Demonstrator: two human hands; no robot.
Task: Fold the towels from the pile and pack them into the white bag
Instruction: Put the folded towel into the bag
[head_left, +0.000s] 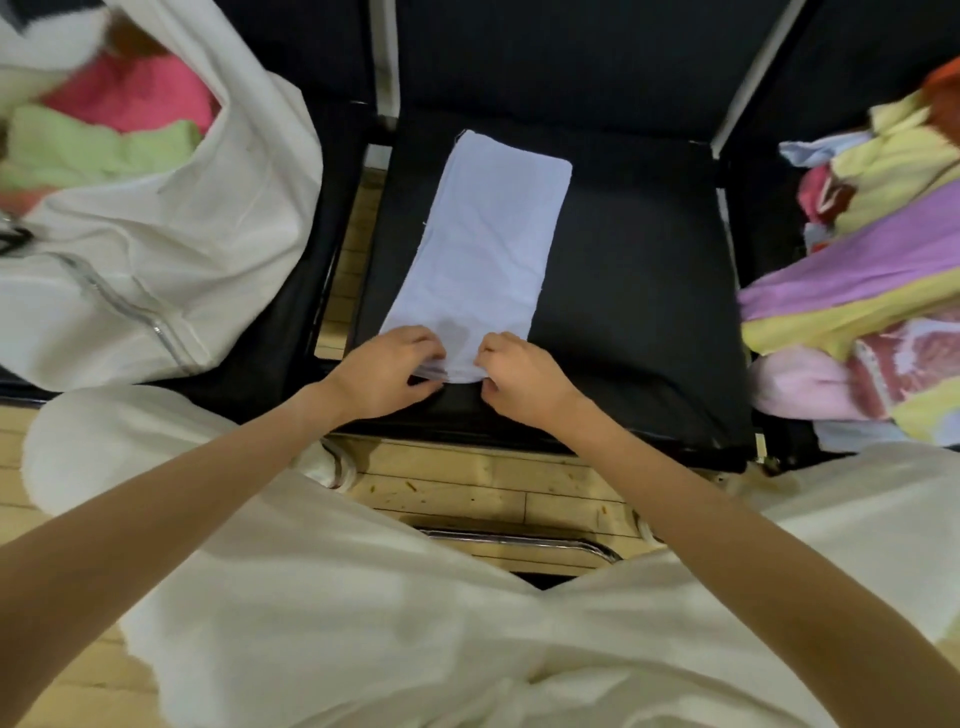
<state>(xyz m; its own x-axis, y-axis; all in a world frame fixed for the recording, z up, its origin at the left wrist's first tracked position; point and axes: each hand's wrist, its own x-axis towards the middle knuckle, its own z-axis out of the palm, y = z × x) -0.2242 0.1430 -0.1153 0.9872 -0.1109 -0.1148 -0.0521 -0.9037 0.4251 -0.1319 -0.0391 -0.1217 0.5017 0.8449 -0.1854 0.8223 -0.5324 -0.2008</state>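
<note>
A pale lilac-white towel (488, 244) lies folded into a long strip on the black seat (634, 312) in front of me. My left hand (387, 369) pinches its near left corner. My right hand (519, 371) pinches the near right corner, fingers curled over the hem. The white bag (156, 234) stands open on the seat to the left, with pink and green folded towels (104, 135) inside. The pile of towels (862, 291), purple, yellow, pink and red, lies on the seat to the right.
The black seats have metal frames and upright backs (571, 57) behind them. A gap between seats shows wooden floor (358, 223). My knees in white fabric (363, 597) fill the foreground above the wooden floor.
</note>
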